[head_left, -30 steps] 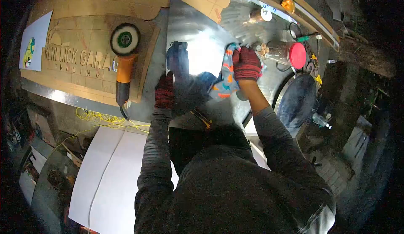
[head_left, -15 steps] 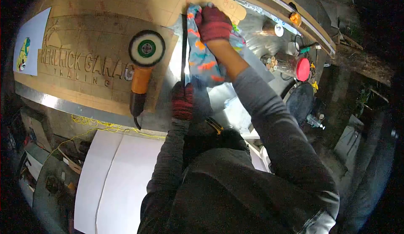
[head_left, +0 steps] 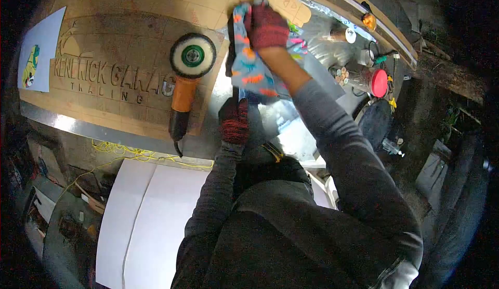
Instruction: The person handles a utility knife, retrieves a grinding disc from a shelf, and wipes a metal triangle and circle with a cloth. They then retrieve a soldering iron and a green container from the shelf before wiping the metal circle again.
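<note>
In a dark red knit glove, my right hand is closed on a grey-blue cloth with orange, blue and pink patterns. The cloth is pressed along a long dark flat piece, covering much of it. My left hand, gloved the same way, grips the near end of this piece; its exact kind I cannot make out. To the left, an angle grinder with a round white pad and green centre lies on brown paper-covered sheet.
Cut letters mark the brown sheet, beside a printed white paper. A red-lidded jar and a white-topped container stand to the right. A yellow-handled tool lies near my body. Yellow cord hangs below the bench edge.
The dark piece shows a wider face beside the cloth than before. Both hands keep their hold. The whole view has shifted slightly, with the grinder appearing further right.
</note>
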`<state>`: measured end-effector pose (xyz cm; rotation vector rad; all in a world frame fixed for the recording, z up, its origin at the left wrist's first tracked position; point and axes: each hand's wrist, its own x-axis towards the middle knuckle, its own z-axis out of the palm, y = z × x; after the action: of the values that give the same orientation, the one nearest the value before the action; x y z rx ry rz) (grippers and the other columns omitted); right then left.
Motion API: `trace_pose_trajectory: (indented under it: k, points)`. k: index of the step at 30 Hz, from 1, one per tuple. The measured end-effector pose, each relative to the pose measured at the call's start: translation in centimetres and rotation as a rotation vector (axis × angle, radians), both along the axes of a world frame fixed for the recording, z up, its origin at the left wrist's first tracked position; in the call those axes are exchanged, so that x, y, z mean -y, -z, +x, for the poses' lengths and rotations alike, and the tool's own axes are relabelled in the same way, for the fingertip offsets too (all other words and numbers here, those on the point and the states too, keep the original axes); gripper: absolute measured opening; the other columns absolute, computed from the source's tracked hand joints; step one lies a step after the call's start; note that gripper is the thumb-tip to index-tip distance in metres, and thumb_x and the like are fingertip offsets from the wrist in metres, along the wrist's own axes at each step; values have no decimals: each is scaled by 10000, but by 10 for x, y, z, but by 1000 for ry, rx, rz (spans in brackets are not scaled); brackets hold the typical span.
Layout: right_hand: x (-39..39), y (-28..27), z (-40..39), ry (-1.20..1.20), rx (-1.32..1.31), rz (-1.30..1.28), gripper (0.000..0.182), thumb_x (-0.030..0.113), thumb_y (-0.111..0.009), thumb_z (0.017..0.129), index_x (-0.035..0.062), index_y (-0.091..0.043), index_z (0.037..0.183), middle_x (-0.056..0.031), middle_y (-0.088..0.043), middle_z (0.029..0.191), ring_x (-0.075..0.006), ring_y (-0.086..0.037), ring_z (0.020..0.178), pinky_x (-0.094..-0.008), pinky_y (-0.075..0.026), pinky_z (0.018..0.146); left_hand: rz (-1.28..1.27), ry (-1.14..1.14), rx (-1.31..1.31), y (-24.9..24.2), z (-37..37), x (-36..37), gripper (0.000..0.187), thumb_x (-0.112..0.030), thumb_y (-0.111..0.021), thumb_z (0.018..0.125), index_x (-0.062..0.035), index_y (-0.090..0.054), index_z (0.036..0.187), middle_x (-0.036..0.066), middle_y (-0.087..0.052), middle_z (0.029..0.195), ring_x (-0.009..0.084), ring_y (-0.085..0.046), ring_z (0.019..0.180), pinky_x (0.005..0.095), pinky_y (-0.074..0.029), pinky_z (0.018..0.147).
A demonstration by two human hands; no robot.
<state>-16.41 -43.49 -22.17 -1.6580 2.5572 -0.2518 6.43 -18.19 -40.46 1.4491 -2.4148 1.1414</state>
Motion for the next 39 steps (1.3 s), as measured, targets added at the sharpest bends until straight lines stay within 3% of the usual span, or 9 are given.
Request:
trace_pose_trajectory:
  k: [1, 2, 5, 9, 15, 22, 26, 37, 39]
  points:
    - [-27, -7, 9, -90, 51, 97, 290, 344, -508, 885, 82, -629, 919, -190, -660, 836, -368, -655, 773, -475, -522, 667, 297, 9, -143, -5, -1, 7, 255, -285, -502, 966, -92, -663, 1008, 92, -658, 834, 216, -595, 621, 355, -528, 611]
    - [-52, -16, 23, -99, 49, 126, 279, 339, -514, 883, 87, -629, 916, -184, -657, 826, -360, -654, 760, -479, -519, 658, -431, -20, 182, -49, -4, 52, 418, -438, -446, 946, -88, -620, 1093, 63, -629, 714, 190, -572, 546, 358, -492, 537]
    - [-82, -20, 34, -166, 36, 136, 260, 331, -523, 880, 94, -627, 907, -172, -648, 801, -346, -651, 739, -485, -515, 649, -486, 330, 366, -32, 2, 61, 280, -301, -533, 932, -75, -662, 1036, 147, -669, 847, 320, -636, 733, 385, -521, 671]
    - [-31, -6, 7, -153, 71, -52, 233, 326, -529, 866, 115, -628, 867, -169, -639, 802, -358, -638, 762, -479, -506, 667, -677, 188, 539, -79, -2, 76, 301, -322, -532, 940, -68, -656, 1046, 143, -668, 845, 322, -626, 712, 393, -513, 669]
    - [-24, 2, 12, -93, 103, -119, 229, 289, -559, 809, 93, -668, 855, -167, -669, 858, -377, -656, 766, -484, -518, 657, -685, 31, 535, -55, 1, 47, 287, -289, -526, 947, -85, -628, 1120, 114, -649, 789, 283, -610, 666, 375, -502, 620]
    - [-111, -37, 53, -234, 167, 444, 282, 333, -534, 849, 77, -593, 952, -181, -638, 856, -352, -640, 770, -488, -507, 673, -615, 48, 551, -35, 7, 38, 301, -252, -519, 956, -104, -597, 1207, 80, -627, 723, 238, -590, 611, 353, -489, 563]
    - [-29, 6, 1, -1, 130, -111, 276, 338, -534, 842, 91, -654, 858, -182, -658, 841, -388, -640, 797, -496, -509, 669, -371, 124, 633, -12, 14, 20, 324, -230, -515, 961, -116, -578, 1257, 60, -614, 686, 212, -579, 580, 341, -481, 530]
    - [-122, -29, 49, -249, 248, 207, 221, 300, -586, 809, 85, -629, 837, -193, -643, 862, -383, -638, 767, -478, -516, 694, -880, -272, 440, -40, 1, 45, 414, -373, -449, 989, -210, -497, 1367, -13, -505, 509, 96, -416, 380, 274, -375, 359]
    - [-86, -17, 25, -188, 261, 74, 234, 307, -593, 811, 86, -648, 864, -187, -647, 892, -393, -636, 787, -486, -511, 705, -546, -157, 422, -42, 3, 27, 409, -343, -455, 994, -214, -480, 1381, -5, -522, 524, 108, -437, 388, 289, -389, 363]
